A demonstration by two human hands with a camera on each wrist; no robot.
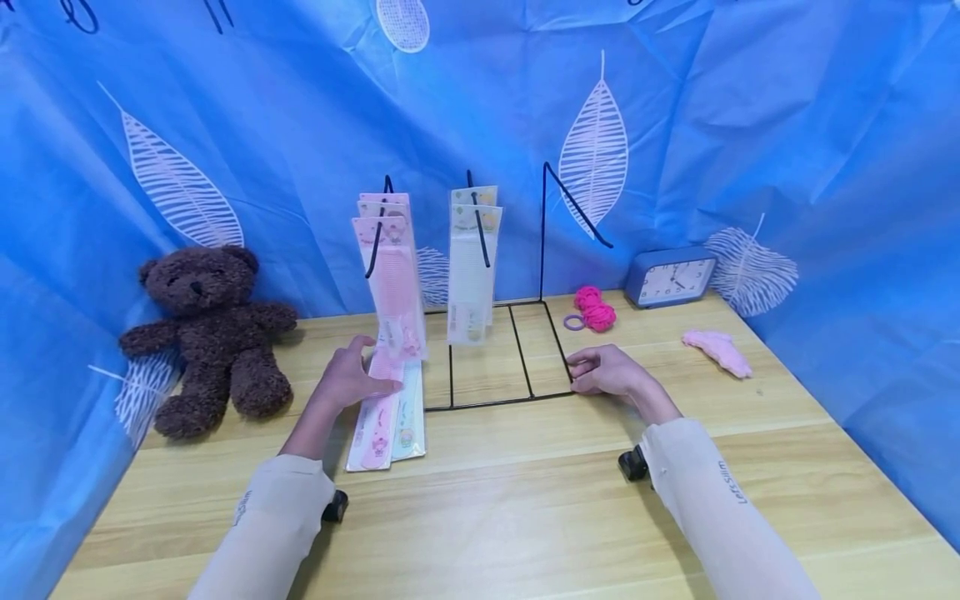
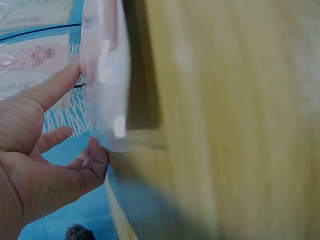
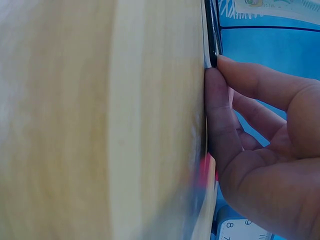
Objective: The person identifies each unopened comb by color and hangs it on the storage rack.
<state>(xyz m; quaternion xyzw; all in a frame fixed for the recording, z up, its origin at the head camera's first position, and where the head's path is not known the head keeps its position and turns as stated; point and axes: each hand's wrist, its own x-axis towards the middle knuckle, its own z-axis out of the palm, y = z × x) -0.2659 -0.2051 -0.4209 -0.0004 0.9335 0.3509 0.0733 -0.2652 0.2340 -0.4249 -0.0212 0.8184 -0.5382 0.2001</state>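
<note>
Hands [image 1: 347,377] [image 1: 606,372] at rack [image 1: 542,242], hung packs [image 1: 393,287] prob. hiding L contact, teddy [image 1: 210,333] nearby.

Pale wooden table [image 1: 487,492] — brown plush bear [image 1: 206,337] left, black wire rack [image 1: 521,351], pastel comb packets [image 1: 382,421] mid-table; right, magenta yarn [image 1: 597,315], purple ring [image 1: 574,327], blue boxy clock [image 1: 675,281], pink fuzzy scrap [image 1: 717,352].

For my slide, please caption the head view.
Left hand at packaged combs, right hand touching the corner of a black wire rack.

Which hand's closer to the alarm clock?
Right. The right hand is at the black wire rack's front right corner, nearer the person than the alarm clock and left of it; the left hand is beyond the rack's opposite side.
</note>
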